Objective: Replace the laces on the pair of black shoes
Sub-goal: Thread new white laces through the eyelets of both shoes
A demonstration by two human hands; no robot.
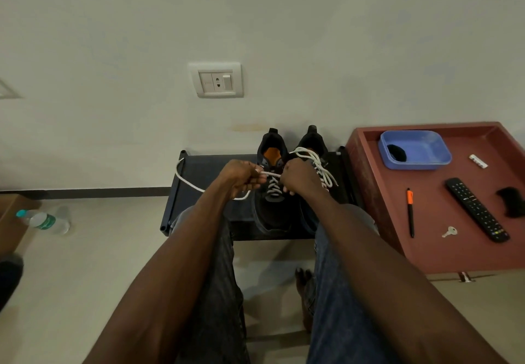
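Against the wall, on a low dark rack (204,176), the pair of black shoes (272,193) is sitting side by side. Working leftward to rightward: a water bottle (45,221) is lying on the pale floor; a loose loop of white lace (187,181) is trailing over the rack; the left hand (241,177) is curling round that lace and drawing it taut; the right hand (301,177) is pinching it at the left shoe's eyelets. The right shoe's lacing (319,164) is looking finished. The cord is probably going to feel light, soft and limp, so gripping near its stiff tip should steer it best. Further right, a red table (431,252) is holding a blue tub (417,150), pen (410,213), key (449,232) and remote (477,210).
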